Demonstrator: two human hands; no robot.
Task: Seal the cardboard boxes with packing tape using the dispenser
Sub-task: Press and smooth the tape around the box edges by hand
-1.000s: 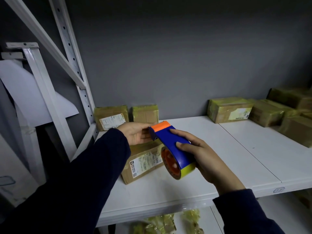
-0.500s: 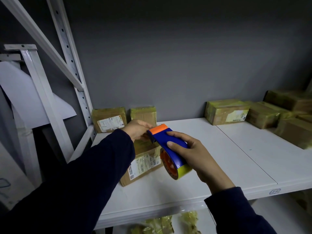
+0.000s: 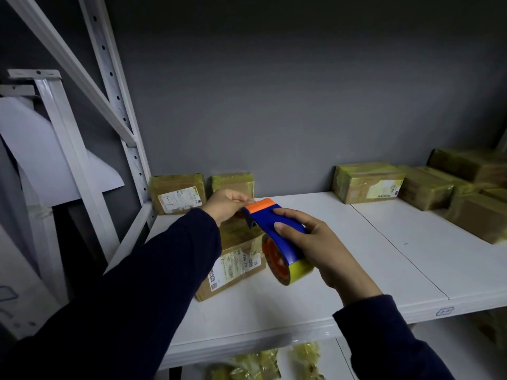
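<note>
My right hand point(image 3: 321, 245) grips a blue tape dispenser point(image 3: 274, 226) with an orange tip and a yellowish tape roll point(image 3: 299, 271), held above the white shelf point(image 3: 356, 259). My left hand point(image 3: 225, 205) pinches at the dispenser's orange front end, where the tape edge sits. Under both hands lies a brown cardboard box point(image 3: 233, 267) with a white shipping label, partly hidden by my left sleeve.
Two taped boxes point(image 3: 178, 193) point(image 3: 233, 182) stand against the grey wall at the back left. Several more taped boxes point(image 3: 367, 182) crowd the back right. A white perforated upright point(image 3: 115, 100) rises at left. Yellowish tape scraps point(image 3: 255, 366) lie on the lower shelf.
Both hands and the dispenser stay over the box with little shift. My left fingers have closed in on the orange tip.
</note>
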